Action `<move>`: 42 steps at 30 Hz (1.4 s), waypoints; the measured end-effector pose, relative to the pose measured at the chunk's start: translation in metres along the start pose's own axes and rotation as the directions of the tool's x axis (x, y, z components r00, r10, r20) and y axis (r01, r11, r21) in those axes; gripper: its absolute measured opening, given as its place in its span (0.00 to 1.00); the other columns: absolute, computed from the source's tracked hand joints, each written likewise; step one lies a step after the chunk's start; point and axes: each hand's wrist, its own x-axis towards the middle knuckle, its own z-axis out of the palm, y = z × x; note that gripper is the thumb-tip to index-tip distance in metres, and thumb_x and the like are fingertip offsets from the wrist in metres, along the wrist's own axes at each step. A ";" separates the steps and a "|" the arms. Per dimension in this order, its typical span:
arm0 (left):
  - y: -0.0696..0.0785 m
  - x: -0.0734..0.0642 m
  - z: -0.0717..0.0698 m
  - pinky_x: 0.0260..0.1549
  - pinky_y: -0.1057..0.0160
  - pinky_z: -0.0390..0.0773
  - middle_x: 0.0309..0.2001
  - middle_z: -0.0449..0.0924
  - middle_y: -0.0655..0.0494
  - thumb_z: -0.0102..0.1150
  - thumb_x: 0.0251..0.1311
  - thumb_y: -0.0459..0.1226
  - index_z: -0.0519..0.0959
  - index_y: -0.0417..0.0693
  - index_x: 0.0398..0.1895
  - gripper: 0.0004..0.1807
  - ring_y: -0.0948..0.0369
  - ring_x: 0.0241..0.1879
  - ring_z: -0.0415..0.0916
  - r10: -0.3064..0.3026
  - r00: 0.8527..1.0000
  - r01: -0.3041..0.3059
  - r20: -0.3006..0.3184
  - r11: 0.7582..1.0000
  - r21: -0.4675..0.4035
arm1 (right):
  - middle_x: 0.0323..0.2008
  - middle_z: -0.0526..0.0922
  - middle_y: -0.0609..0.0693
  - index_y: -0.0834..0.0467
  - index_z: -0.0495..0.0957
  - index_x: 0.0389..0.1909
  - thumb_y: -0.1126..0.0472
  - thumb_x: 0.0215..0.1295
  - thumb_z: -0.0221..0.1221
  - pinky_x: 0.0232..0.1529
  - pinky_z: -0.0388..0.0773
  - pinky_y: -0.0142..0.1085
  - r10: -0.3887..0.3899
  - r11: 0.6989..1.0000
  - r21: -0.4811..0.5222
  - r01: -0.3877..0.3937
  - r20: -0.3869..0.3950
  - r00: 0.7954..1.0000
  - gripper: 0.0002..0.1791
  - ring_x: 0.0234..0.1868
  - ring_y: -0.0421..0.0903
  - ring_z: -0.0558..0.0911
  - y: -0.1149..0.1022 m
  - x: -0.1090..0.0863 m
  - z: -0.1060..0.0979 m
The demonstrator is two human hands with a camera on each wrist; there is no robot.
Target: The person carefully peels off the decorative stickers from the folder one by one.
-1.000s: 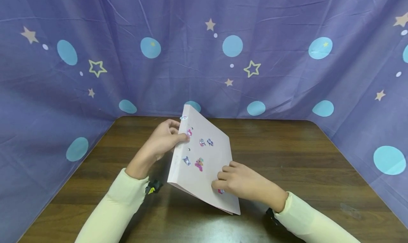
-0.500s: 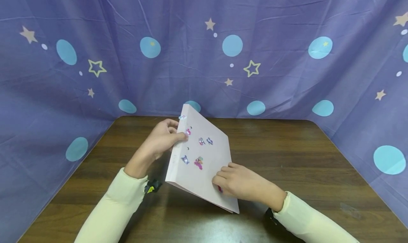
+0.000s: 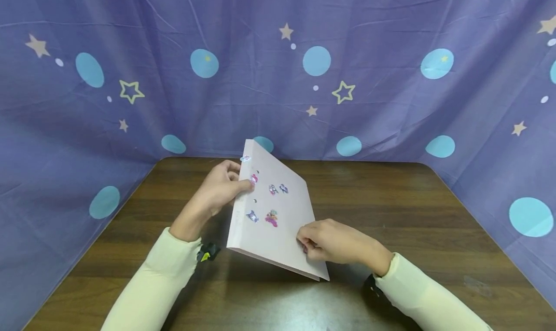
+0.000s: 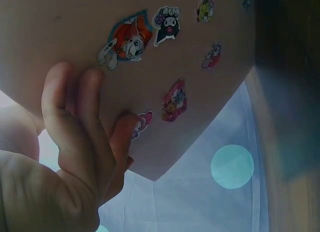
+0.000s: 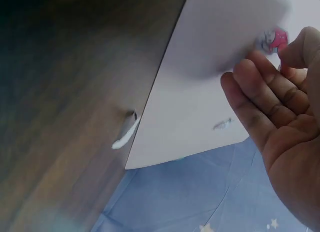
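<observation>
A white binder (image 3: 278, 208) with cartoon stickers on its cover tilts over the table, spine to the left. My left hand (image 3: 223, 188) grips it at the spine, thumb on the front cover. Its fingers (image 4: 87, 106) lie against the back, which also bears stickers, among them a dog sticker (image 4: 131, 40). My right hand (image 3: 336, 241) is at the cover's lower right, fingers bent. Between its thumb and index finger it pinches a small pink-and-white sticker (image 5: 275, 40), mostly hidden by the fingers in the head view. A pink sticker (image 3: 271, 218) lies flat nearby on the cover.
The brown wooden table (image 3: 391, 200) extends around the binder. A purple curtain (image 3: 369, 118) with stars and blue dots hangs behind and at the sides. A small clear piece (image 3: 477, 286) lies on the table at the right.
My right hand has shifted slightly up and right, its fingers closing over the small sticker that showed below them. The binder's top has tipped slightly left and its lower right corner has risen.
</observation>
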 end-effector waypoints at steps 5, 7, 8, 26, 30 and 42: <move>0.000 0.000 -0.002 0.30 0.55 0.88 0.35 0.80 0.39 0.64 0.57 0.25 0.64 0.28 0.60 0.29 0.53 0.28 0.85 -0.005 1.000 0.005 0.005 1.000 -0.002 | 0.24 0.62 0.35 0.47 0.66 0.27 0.70 0.57 0.60 0.26 0.63 0.23 0.084 0.996 0.024 -0.085 0.015 0.996 0.16 0.26 0.29 0.65 0.011 -0.004 -0.011; 0.001 0.000 -0.002 0.31 0.55 0.88 0.36 0.81 0.39 0.64 0.57 0.26 0.64 0.28 0.60 0.29 0.53 0.29 0.86 -0.010 1.000 0.010 0.011 1.000 -0.012 | 0.23 0.63 0.34 0.47 0.66 0.27 0.70 0.58 0.60 0.25 0.64 0.24 0.128 0.992 0.016 -0.128 0.019 0.992 0.15 0.25 0.29 0.66 0.017 -0.006 -0.017; 0.001 0.000 -0.002 0.31 0.55 0.89 0.36 0.81 0.39 0.64 0.57 0.26 0.64 0.28 0.60 0.29 0.52 0.29 0.86 -0.011 1.000 0.011 0.013 1.000 -0.013 | 0.23 0.64 0.35 0.47 0.66 0.26 0.70 0.59 0.60 0.25 0.65 0.25 0.154 0.988 0.012 -0.154 0.023 0.988 0.15 0.24 0.29 0.66 0.021 -0.008 -0.020; 0.002 0.004 0.003 0.29 0.54 0.88 0.36 0.82 0.39 0.64 0.56 0.26 0.65 0.30 0.59 0.28 0.53 0.28 0.85 -0.018 1.000 0.018 0.017 1.000 -0.005 | 0.18 0.61 0.40 0.51 0.65 0.16 0.68 0.62 0.67 0.22 0.59 0.32 0.478 0.870 -0.188 -0.456 0.094 0.873 0.24 0.22 0.38 0.62 0.080 -0.016 -0.032; 0.001 0.003 0.002 0.29 0.55 0.88 0.35 0.81 0.40 0.64 0.56 0.26 0.65 0.30 0.59 0.28 0.53 0.27 0.85 -0.014 1.000 0.014 0.006 1.000 -0.004 | 0.21 0.69 0.43 0.52 0.70 0.22 0.64 0.61 0.71 0.26 0.67 0.34 0.496 0.864 -0.148 -0.481 0.094 0.863 0.18 0.24 0.40 0.69 0.083 -0.002 -0.039; 0.000 0.001 -0.002 0.30 0.53 0.88 0.36 0.81 0.39 0.64 0.57 0.26 0.66 0.30 0.59 0.28 0.51 0.28 0.86 -0.020 1.000 0.020 -0.001 1.000 0.006 | 0.27 0.82 0.44 0.58 0.85 0.36 0.63 0.70 0.64 0.30 0.78 0.36 0.398 0.917 0.018 -0.398 -0.042 0.916 0.03 0.26 0.40 0.76 0.079 0.047 -0.040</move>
